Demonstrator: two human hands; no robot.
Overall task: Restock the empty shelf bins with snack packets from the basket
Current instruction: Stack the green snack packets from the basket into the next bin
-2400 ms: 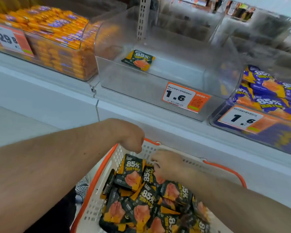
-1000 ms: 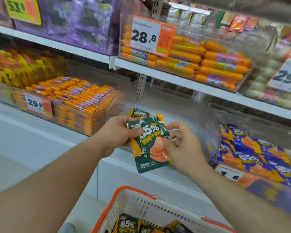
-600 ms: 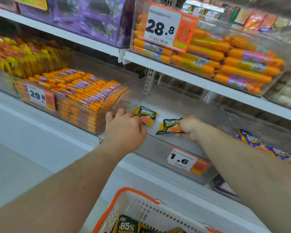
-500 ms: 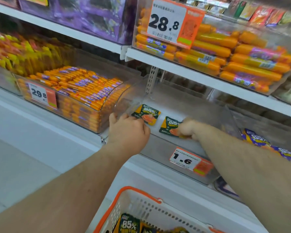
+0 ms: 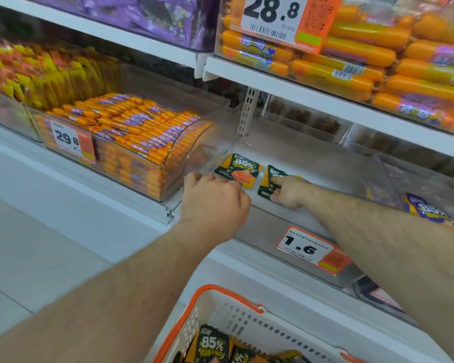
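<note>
Both hands are up in the clear shelf bin (image 5: 325,163) with the 1.6 price tag (image 5: 312,251) on its front. The left hand (image 5: 215,205) is curled with its knuckles toward the camera, sitting right at the near edge of a green and orange 85% snack packet (image 5: 240,171) that lies flat on the bin floor; can't tell if its fingers actually have hold of the packet or just touch it. The right hand (image 5: 288,192) is on a second packet (image 5: 269,183) just beside the first one, index finger stretched across the top of it and the thumb at its near edge, so it looks pinched between them. The two packets are near each other but not overlapping.

Down at the bottom there's the white basket (image 5: 236,318) with orange handles, more 85% packets (image 5: 212,347) piled in it. The bin to the left is packed with orange sausage sticks (image 5: 131,127) behind a 29.8 tag (image 5: 71,140); the shelf above has bigger orange sausages (image 5: 364,56) and a 28.8 tag (image 5: 281,19)
</note>
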